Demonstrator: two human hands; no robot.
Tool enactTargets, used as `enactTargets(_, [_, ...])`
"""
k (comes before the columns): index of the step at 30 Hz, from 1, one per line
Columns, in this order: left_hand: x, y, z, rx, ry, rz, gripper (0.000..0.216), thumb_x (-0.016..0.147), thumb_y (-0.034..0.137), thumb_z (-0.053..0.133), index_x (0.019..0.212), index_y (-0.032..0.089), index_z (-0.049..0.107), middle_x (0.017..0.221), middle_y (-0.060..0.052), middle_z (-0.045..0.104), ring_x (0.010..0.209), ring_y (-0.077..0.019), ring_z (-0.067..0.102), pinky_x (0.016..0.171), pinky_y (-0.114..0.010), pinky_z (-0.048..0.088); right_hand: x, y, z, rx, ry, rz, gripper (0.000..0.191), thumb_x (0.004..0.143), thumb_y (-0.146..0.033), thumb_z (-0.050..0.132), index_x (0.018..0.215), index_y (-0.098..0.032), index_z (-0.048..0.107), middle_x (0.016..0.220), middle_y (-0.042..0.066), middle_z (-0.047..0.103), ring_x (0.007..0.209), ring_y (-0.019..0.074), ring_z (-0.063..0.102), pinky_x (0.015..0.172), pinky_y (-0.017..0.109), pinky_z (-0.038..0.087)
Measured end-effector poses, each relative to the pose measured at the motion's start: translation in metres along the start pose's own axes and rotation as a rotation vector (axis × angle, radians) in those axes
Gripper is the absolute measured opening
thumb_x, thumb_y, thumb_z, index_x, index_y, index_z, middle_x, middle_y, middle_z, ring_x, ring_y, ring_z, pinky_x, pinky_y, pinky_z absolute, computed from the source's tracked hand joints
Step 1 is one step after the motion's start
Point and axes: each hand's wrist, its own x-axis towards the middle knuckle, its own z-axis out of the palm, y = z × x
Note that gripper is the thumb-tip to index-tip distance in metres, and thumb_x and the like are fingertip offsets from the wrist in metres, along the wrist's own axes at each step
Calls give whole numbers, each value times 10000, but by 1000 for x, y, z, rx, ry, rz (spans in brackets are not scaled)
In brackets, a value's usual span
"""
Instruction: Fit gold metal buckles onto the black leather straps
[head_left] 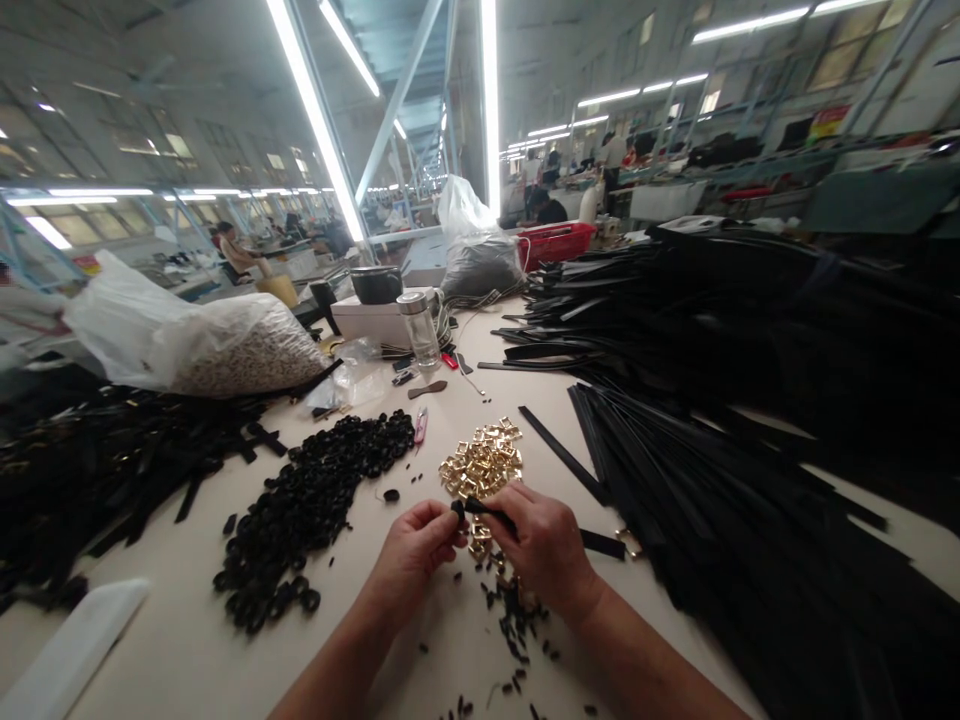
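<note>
My left hand [417, 548] pinches a small black loop [457, 510] between thumb and fingers. Close beside it, my right hand [546, 548] is closed on a black strap [603, 543]; one end points at the loop, and the other comes out past the right side of the hand. Whether strap and loop touch is too small to tell. Gold-coloured metal buckles [484, 457] are heaped just beyond and partly under the hands. Small black scraps [516, 622] are scattered below them. A large pile of black loops [315, 500] lies left of my left hand.
Long black straps [645, 480] are stacked along the right. Left stand a bag of small pieces [240, 345] and a heap of black pieces [112, 460]. Pink thread snips [421, 426], a glass bottle [420, 332] and a red basket [559, 243] are further back. People work in the distance.
</note>
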Motion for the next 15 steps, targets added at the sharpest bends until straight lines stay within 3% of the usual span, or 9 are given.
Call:
enactTargets(7, [-1, -3, 3, 8, 20, -3, 364, 599, 348, 891, 681, 139, 605, 658, 6, 611, 612, -99, 610, 505, -148, 405, 0, -5, -2, -84, -41, -76, 195, 951, -251, 515, 800, -190, 622, 722, 8, 590, 666, 147, 557, 607, 273, 318])
enactTargets(10, [-2, -3, 1, 48, 25, 46, 327, 622, 321, 874, 758, 159, 624, 703, 9, 634, 617, -102, 616, 493, -151, 392, -1, -5, -2, -109, -59, -110, 214, 961, -270, 502, 798, -192, 618, 720, 5, 584, 645, 146, 541, 593, 284, 305])
enactTargets(15, [-1, -2, -6, 198, -72, 86, 255, 667, 287, 833, 807, 161, 661, 741, -15, 671, 638, -123, 621, 536, -185, 431, -2, -2, -1, -60, -135, -130, 207, 945, -252, 525, 762, -189, 598, 722, 5, 589, 638, 142, 547, 588, 271, 331])
